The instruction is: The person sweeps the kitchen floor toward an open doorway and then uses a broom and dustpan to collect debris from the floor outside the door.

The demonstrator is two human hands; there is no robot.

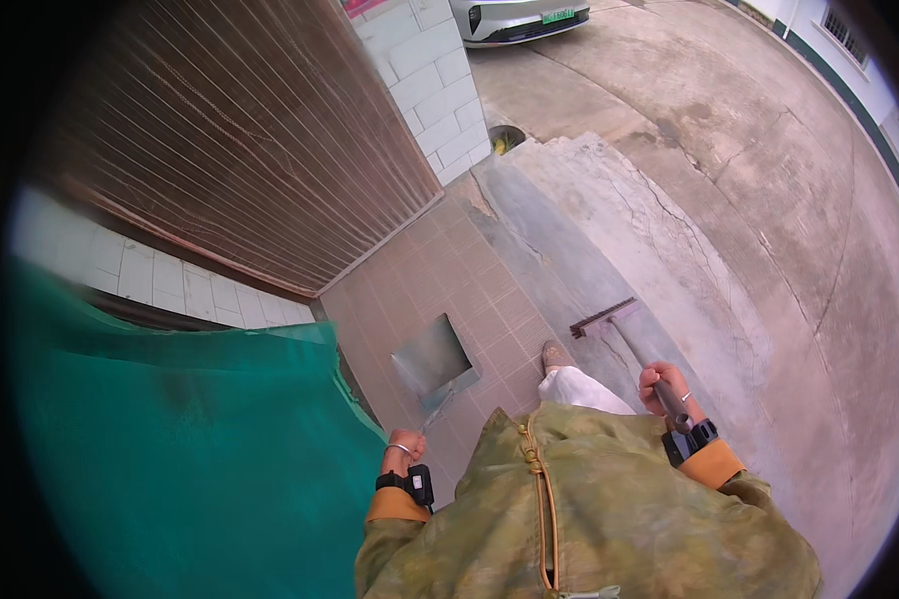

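Observation:
My left hand [407, 443] is closed around the thin handle of a grey dustpan [453, 352]. The pan is at or just above the brown floor tiles; its exact contact is unclear. In my right hand [661, 387] is the thick grey handle of a broom [631, 337], whose upper end sticks out past my fist. The broom's narrow head with dark bristles [603, 317] is over the grey concrete strip, to the right of the tiles. My shoe [554, 355] shows between the two tools, below a white trouser leg [584, 388].
A green sheet [187, 442] covers something at the left. Ahead stand a brown pleated door screen [270, 142] and a white tiled wall [438, 82]. A plant pot [508, 137] sits by the wall's corner. Farther off, a car [521, 22] is parked on cracked concrete [719, 150].

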